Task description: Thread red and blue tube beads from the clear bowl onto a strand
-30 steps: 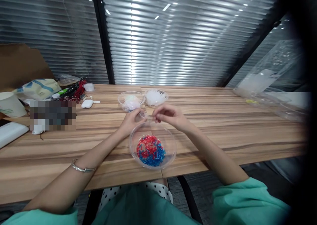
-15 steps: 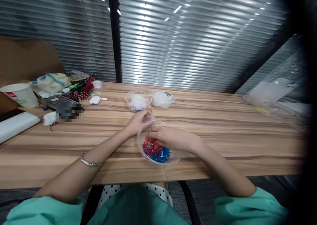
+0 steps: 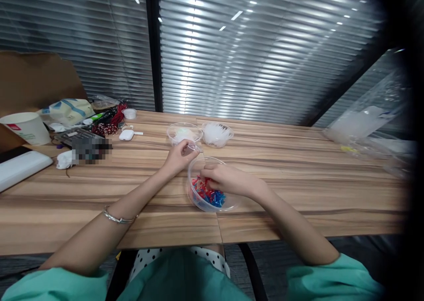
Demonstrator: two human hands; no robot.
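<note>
A clear plastic bowl (image 3: 212,209) stands near me on the table, with small shiny red pieces (image 3: 200,187) and blue pieces (image 3: 217,199) lying in it. My right hand (image 3: 227,179) reaches over its rim, fingers curled down at the red pieces; what the fingertips hold, if anything, is hidden. Just beyond the bowl, my left hand (image 3: 179,158) pinches a small clear piece of plastic (image 3: 194,147), which looks like a thin bag. Behind that hand stands a clear bowl (image 3: 171,136) with pale contents, touching or nearly touching another clear bowl of white pieces (image 3: 217,134).
To the left are a white earphone case (image 3: 126,135), a small round tub (image 3: 129,113), a paper cup (image 3: 28,127), a white box-like object (image 3: 24,169) and cluttered cords. Clear plastic bags (image 3: 361,124) lie at the far right. Blinds (image 3: 251,62) close off the table's back edge.
My left hand has moved up and left, away from the bowl's rim, with the clear plastic. The near bowl has shifted slightly away from me. My right hand's fingers are more curled.
</note>
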